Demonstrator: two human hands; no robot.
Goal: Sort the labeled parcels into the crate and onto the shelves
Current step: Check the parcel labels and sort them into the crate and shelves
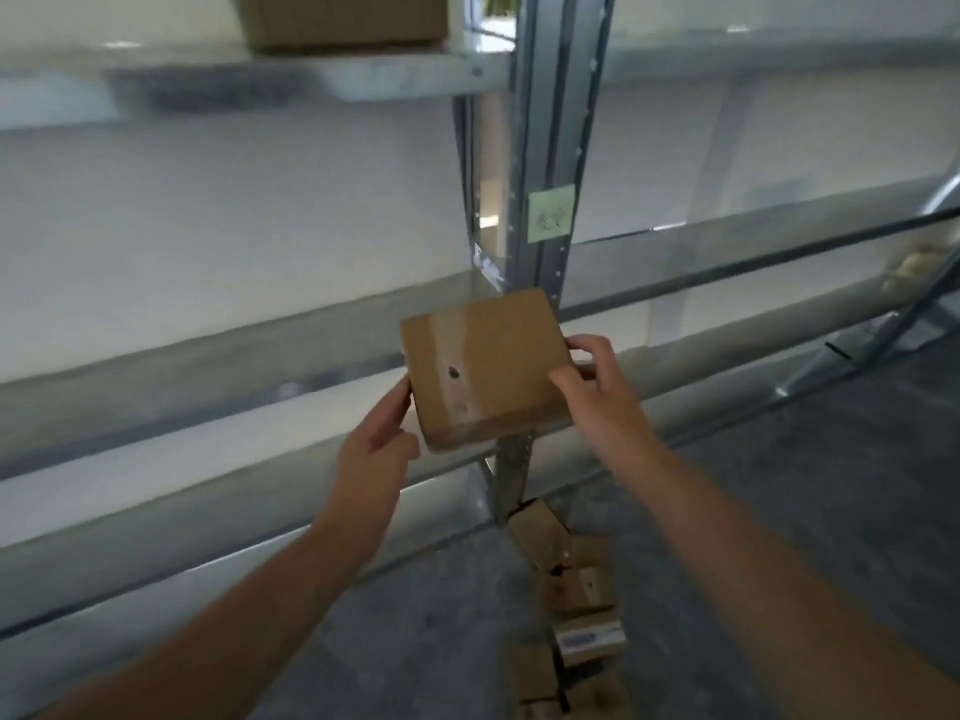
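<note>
A flat brown cardboard parcel [485,366] with clear tape and a small dark mark hangs in front of the metal shelves [218,356], held between both hands. My left hand [376,449] grips its lower left edge, thumb against the side. My right hand [589,379] pinches its right edge with fingers over the top face. The parcel sits level with the middle shelf board, just before the upright post [550,148]. No crate is in view.
Several small cardboard parcels [569,589] lie on the grey floor below the post, one with a white label [589,640]. Another brown box [343,18] stands on the upper left shelf. A pale green note [551,214] is stuck on the post.
</note>
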